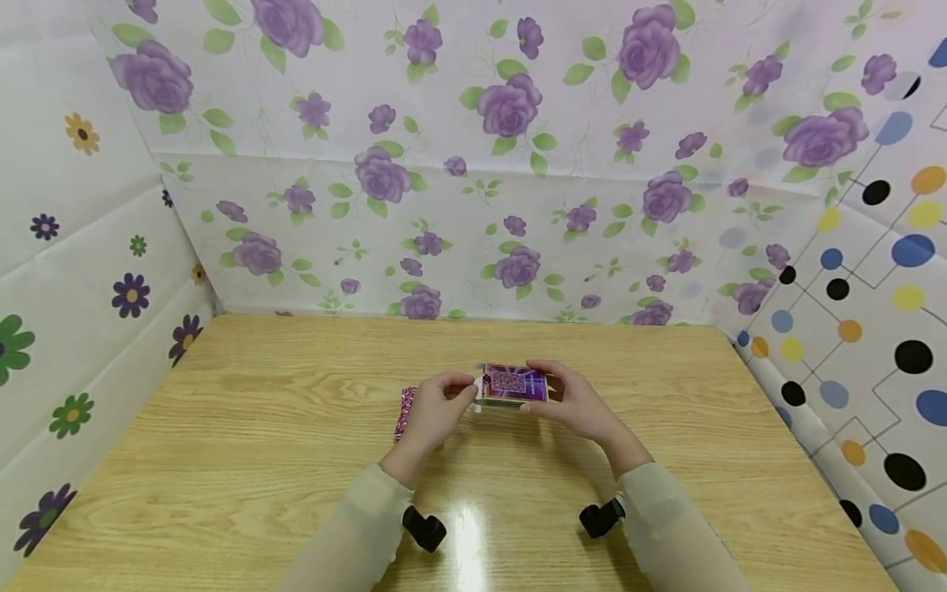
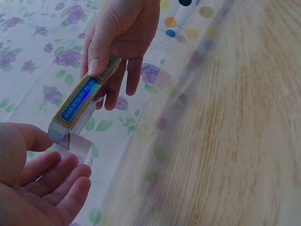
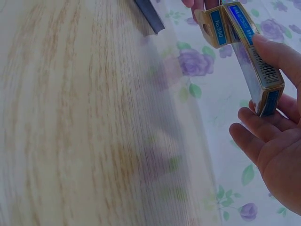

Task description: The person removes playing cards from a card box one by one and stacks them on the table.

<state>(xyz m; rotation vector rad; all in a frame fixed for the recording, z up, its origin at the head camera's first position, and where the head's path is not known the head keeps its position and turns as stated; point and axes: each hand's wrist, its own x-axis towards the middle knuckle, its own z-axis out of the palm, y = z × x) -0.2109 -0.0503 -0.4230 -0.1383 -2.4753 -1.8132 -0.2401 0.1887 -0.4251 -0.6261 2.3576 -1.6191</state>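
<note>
A purple playing-card box is held up over the table between both hands, its end flap standing open on the left. My right hand grips the box's right end, thumb on one narrow side and fingers on the opposite one. At the other end, my left hand pinches by the open flap, its other fingers loosely curled below. The left wrist view shows the box's gold-edged side with a blue label. Partly hidden behind the left hand, a pink-and-white patterned deck of cards lies on the table.
The wooden table reaches back to a wall sheet with purple flowers. Patterned sheets also stand at the left and right sides. A black wrist camera hangs at the left sleeve, another wrist camera at the right.
</note>
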